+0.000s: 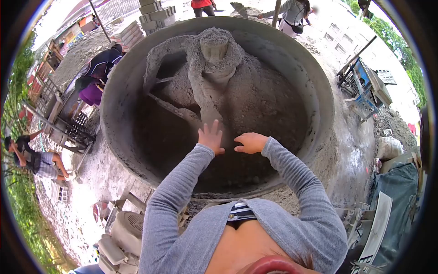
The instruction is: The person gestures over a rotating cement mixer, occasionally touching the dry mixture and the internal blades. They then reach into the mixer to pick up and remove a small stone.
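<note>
Both bare hands are held out over a large round mixing drum (322, 98) with a grey, crusted wall. My left hand (211, 138) has its fingers spread and holds nothing. To its right, my right hand (252, 142) points inward, fingers stretched and thumb apart, also holding nothing. Beyond them a cement-caked mixing arm (197, 75) curves out from the central hub (214, 48). Dry-looking grey-brown mix (264, 91) is heaped round the hub, and the drum's near floor lies in shadow. Whether either hand touches the arm's lower end cannot be made out.
A motor (128, 230) sits below left of the drum. At the right stands a blue-framed machine (365, 86), with sacks (389, 147) nearer. Stacked blocks (156, 18) rise behind. Several people are around, one bending close by the drum's left side (98, 75).
</note>
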### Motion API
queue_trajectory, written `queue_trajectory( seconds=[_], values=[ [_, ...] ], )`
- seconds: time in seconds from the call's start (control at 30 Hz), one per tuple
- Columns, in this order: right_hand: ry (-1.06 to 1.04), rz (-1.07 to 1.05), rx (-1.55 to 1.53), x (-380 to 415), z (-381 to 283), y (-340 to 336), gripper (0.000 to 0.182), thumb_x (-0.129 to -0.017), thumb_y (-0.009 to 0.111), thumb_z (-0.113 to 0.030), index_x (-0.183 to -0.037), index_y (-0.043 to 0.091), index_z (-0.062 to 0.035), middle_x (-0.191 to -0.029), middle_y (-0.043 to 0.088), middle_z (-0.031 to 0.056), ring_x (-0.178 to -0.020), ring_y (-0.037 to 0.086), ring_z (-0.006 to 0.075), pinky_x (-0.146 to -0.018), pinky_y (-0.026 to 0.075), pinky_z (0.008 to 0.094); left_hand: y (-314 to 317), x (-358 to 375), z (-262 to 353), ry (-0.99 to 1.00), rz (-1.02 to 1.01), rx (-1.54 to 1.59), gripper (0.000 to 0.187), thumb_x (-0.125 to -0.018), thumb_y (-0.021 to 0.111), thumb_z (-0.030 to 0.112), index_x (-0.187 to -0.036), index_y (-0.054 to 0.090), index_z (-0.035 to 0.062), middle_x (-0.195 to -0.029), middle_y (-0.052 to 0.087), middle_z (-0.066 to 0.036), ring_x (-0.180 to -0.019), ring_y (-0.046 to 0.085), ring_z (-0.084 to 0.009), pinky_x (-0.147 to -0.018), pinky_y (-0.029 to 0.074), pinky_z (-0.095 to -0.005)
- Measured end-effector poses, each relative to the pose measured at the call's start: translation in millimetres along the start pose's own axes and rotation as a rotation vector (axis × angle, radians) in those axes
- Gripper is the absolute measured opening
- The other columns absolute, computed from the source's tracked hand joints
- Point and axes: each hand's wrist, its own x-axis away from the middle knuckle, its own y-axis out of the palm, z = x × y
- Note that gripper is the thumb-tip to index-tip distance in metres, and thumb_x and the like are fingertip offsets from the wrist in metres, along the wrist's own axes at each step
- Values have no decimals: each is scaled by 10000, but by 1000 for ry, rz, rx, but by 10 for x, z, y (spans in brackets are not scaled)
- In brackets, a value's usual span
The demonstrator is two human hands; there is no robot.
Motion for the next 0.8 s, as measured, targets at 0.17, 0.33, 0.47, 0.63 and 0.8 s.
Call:
queue_trajectory(
  seconds=[0.17,0.33,0.47,0.63,0.8],
  values=[
    [8,2,41,-70,130,137,519,-860,485,-452,-1174,547,-43,-1139,578,177,-1080,524,336,-917,412,410,154,-96,11,-46,-46,-9,745,-723,650,497,-1338,382,174,-1491,57,-129,-1298,235,-429,-1009,290,-547],
    [-32,-179,-6,-106,18,186,562,-861,493,-461,-1218,509,-27,-1188,554,171,-1114,509,326,-942,398,394,211,-128,156,252,-521,198,678,-764,578,501,-1327,412,163,-1398,353,-108,-1215,429,-301,-1009,346,-424],
    [57,-240,43,-197,101,244,555,-857,501,-463,-1215,517,-40,-1188,557,161,-1107,515,326,-934,402,394,114,-102,161,246,-403,43,622,-774,554,492,-1289,460,157,-1303,470,-89,-1146,499,-266,-955,402,-392],
    [63,-332,29,-173,18,209,559,-853,505,-466,-1214,517,-39,-1181,561,161,-1115,511,324,-938,395,411,220,-125,152,189,-372,-24,613,-765,567,502,-1269,480,164,-1280,481,-85,-1143,502,-266,-912,430,-412],
    [48,-338,8,-275,62,461,560,-851,505,-466,-1222,515,-46,-1204,548,151,-1124,505,317,-947,391,405,332,-92,203,177,-371,-15,554,-769,570,525,-1178,544,152,-1182,529,-81,-1103,527,-256,-904,406,-444]
  ],
)
